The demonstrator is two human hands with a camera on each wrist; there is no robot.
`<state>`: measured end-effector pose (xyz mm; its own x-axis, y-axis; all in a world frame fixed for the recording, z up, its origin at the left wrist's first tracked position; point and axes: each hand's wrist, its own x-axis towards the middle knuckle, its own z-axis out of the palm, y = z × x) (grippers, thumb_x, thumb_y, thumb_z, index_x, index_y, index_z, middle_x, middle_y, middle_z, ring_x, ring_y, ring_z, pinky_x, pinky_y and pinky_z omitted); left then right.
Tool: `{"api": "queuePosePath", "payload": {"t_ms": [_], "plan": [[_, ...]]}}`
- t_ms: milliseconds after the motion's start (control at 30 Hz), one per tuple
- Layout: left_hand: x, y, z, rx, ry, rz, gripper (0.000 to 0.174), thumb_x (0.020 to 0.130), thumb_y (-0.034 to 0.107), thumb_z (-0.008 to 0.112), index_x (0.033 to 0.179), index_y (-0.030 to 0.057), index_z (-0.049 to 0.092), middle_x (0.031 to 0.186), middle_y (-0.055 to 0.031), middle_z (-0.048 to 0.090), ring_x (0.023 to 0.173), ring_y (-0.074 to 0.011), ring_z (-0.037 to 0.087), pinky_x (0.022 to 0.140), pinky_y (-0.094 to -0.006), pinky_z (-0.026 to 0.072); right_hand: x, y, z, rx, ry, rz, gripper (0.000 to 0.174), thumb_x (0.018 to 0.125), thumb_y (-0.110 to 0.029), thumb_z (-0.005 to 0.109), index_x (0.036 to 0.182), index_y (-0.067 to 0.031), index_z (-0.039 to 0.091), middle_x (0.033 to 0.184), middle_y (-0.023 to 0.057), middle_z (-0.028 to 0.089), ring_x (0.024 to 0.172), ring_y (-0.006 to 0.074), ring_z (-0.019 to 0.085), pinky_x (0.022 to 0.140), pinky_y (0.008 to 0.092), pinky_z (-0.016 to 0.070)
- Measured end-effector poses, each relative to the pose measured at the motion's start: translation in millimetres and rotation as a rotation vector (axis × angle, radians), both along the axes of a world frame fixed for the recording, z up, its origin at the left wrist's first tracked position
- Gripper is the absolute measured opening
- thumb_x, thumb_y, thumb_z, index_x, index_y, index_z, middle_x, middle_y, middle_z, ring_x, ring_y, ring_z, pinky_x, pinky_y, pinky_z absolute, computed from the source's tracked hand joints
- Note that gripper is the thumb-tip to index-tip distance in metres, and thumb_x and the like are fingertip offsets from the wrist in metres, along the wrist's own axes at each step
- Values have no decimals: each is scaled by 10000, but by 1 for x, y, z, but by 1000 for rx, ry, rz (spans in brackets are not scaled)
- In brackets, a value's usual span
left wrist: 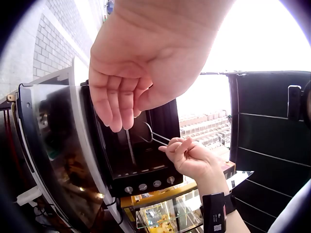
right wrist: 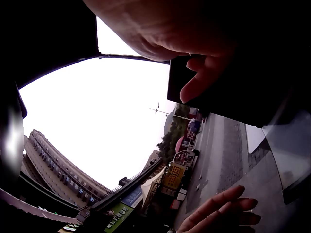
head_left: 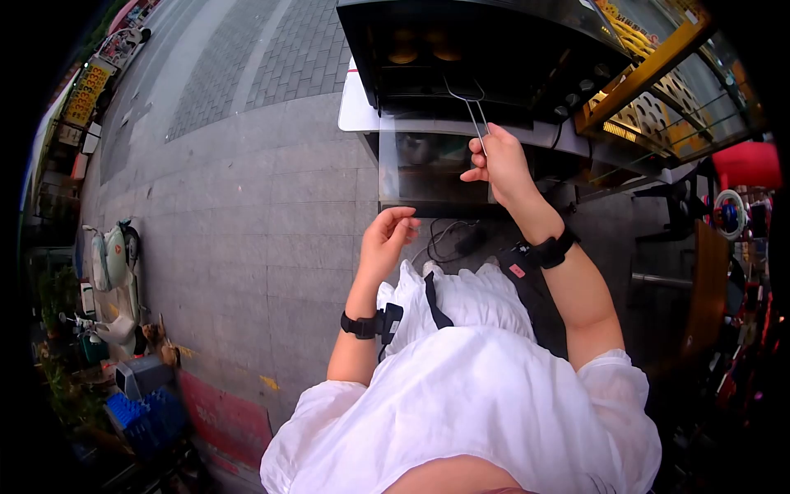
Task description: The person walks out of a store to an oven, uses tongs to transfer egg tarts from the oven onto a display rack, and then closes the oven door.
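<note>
A black oven (head_left: 494, 49) stands with its glass door (head_left: 436, 169) lowered; round yellowish items (head_left: 403, 53) lie dimly inside. The right hand (head_left: 500, 160) grips a thin metal wire tool (head_left: 476, 111), whose far end reaches to the oven's opening. In the left wrist view the same hand (left wrist: 189, 158) pinches the tool's wires (left wrist: 159, 138) in front of the dark cavity. The left hand (head_left: 388, 239) hangs by the door's near left corner, fingers loosely bent and holding nothing; whether it touches the door cannot be told.
A glass case with a yellow frame (head_left: 642, 74) stands right of the oven. Cables (head_left: 448, 239) and a black box lie on the ground below the door. A parked scooter (head_left: 115, 280) and a blue crate (head_left: 148, 420) are at the left. A brown table (head_left: 709, 288) is at the right.
</note>
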<state>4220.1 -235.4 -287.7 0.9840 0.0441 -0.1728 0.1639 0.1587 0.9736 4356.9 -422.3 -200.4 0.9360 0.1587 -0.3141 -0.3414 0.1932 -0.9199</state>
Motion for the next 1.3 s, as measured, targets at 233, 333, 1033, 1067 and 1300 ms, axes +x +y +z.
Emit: {"api": "queuePosePath", "payload": {"t_ms": [233,333,1033,1067,1300], "plan": [[-12,11,-1,-34,18,64,218,934,123,496,1112,6,548,947,-72,644,809,-132,615,691,-247,494,41,17,-36,-19,-3,-91,418,929,-119,338,1326,10,335,676,8,472,479,52,361,372,224,374],[-17,17,-6,-29,56,100,218,933,118,495,1112,7,548,953,-73,645,812,-133,616,695,-251,496,59,16,-50,-23,3,-139,374,953,-166,373,1286,4,383,634,-13,444,459,50,330,384,211,330],[-16,21,-8,-20,40,110,220,934,125,498,1115,14,553,960,-71,647,810,-123,615,687,-242,495,92,-3,-91,305,77,-193,255,980,-236,405,1153,-74,501,655,-24,414,484,56,295,438,203,285],[-17,23,-10,-22,45,119,220,933,124,499,1116,15,553,960,-70,647,810,-123,615,688,-243,495,85,-10,-90,276,41,-181,265,981,-234,403,1166,-68,493,658,-24,414,486,54,295,440,202,285],[-13,23,-7,-5,65,113,216,932,124,502,1110,15,557,956,-65,646,810,-118,613,695,-241,495,80,-20,-74,189,65,-238,282,980,-208,391,1207,-57,466,663,-25,419,486,48,301,439,200,287]]}}
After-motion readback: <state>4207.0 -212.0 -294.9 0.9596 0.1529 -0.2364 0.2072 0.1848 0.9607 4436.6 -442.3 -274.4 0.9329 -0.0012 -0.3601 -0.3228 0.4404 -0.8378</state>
